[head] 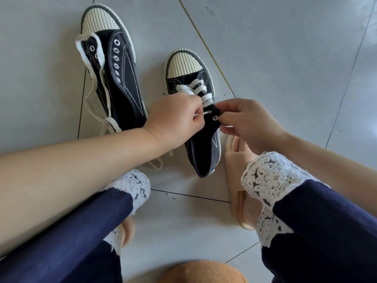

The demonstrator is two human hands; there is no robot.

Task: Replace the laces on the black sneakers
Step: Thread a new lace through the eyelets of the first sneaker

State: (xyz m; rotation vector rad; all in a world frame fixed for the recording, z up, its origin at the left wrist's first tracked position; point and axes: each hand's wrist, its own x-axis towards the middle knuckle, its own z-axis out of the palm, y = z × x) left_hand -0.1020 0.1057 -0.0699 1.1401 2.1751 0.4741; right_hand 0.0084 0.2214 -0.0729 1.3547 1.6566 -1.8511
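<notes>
Black sneakers (122, 88) lie on the pale grey tiled floor (285, 58) in front of you, their cream ribbed toe caps pointing away. Your legs frame the lower half of the view in navy trousers (326, 221) with white lace cuffs (271, 180). A peach slipper (234, 152) shows on your right foot, just beside the nearer shoe. A second slipper (128, 227) peeks out under your left cuff. At the bottom edge sits a rounded orange-brown thing (204, 270); you cannot tell what it is.

The unlaced sneaker (126, 99) lies farther off, to your left, with its row of metal eyelets (116, 58) bare. A loose lace (89, 64) is draped over its opening and trails down onto the floor beside it, passing under your left forearm. The half-laced sneaker (206, 154) is nearer, between your hands, and a white lace (189, 91) crosses through its front eyelets.

Your left hand (173, 121) has its fingers curled and pinches the thin lace tip (205, 113), which points across the tongue opening. Your right hand (251, 119) pinches the edge of the same shoe's right flap with thumb and fingers, just beside an open eyelet (214, 118).
</notes>
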